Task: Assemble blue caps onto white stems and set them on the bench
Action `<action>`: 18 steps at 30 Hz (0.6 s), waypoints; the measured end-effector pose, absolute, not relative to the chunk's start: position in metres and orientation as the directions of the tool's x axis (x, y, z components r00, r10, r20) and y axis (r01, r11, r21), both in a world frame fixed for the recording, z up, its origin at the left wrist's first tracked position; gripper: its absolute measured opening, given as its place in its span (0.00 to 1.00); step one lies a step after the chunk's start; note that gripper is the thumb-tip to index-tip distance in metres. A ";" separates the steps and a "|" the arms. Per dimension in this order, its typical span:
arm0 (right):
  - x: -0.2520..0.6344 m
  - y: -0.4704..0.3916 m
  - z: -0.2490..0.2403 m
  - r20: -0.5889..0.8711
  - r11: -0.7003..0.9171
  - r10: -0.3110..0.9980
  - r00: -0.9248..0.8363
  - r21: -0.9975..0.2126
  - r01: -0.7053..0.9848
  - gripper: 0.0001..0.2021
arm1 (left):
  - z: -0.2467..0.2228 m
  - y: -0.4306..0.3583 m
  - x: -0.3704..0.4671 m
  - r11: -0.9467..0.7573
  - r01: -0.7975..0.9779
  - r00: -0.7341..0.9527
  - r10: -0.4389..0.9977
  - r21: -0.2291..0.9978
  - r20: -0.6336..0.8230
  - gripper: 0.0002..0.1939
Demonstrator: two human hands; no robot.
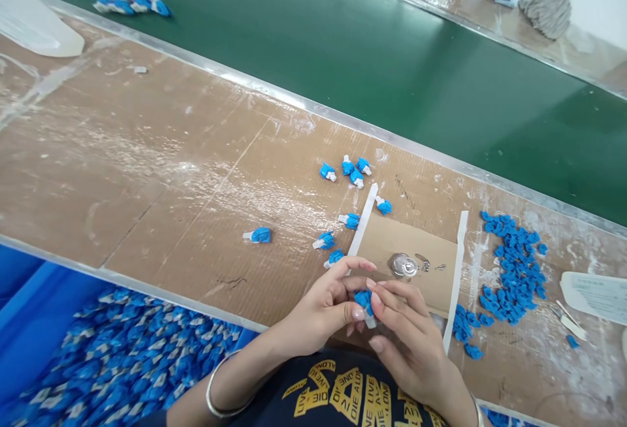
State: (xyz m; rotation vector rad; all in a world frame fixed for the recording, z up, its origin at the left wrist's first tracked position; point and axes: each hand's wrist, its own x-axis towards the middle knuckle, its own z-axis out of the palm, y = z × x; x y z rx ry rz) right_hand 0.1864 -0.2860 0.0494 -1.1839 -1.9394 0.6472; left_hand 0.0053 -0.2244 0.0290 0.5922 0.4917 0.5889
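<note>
Close to my body, both hands meet around one small blue-and-white part (364, 300). My left hand (327, 301) pinches it between thumb and fingers. From the other side, the fingers of my right hand (405, 322) press against the blue portion and partly cover it. Just beyond my hands lies a cardboard sheet (411, 237) edged with white tape, with a shiny, clear round blob (404, 264) on it. Similar blue-and-white parts (324, 240) are scattered left of the sheet. A heap of loose blue pieces (514, 270) spreads to its right.
A blue bin (53, 296) full of blue-and-white parts stands below the table at left. Beyond the brown tabletop (147, 146) runs a green belt (294, 42) carrying a cluster of parts (130, 0). White containers (595, 295) stand at the right and far left.
</note>
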 end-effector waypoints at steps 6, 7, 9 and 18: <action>0.220 -0.279 0.059 0.231 0.406 0.898 -0.374 -0.763 0.504 0.22 | 0.037 -0.215 0.012 0.566 -0.257 0.741 0.635 0.784 -0.216 0.19; 0.238 -0.274 0.061 0.218 0.387 0.914 -0.343 -0.723 0.573 0.21 | 0.038 -0.209 0.012 0.485 -0.205 0.724 0.660 0.850 -0.201 0.17; 0.282 -0.261 0.062 0.268 0.253 0.957 -0.114 -0.569 0.783 0.15 | 0.038 -0.195 0.010 0.246 -0.038 0.629 0.759 0.969 -0.168 0.13; 0.405 -0.196 0.023 0.214 0.019 0.977 0.018 -0.167 0.986 0.17 | 0.019 -0.149 -0.018 -0.250 0.573 0.247 0.961 0.781 0.126 0.20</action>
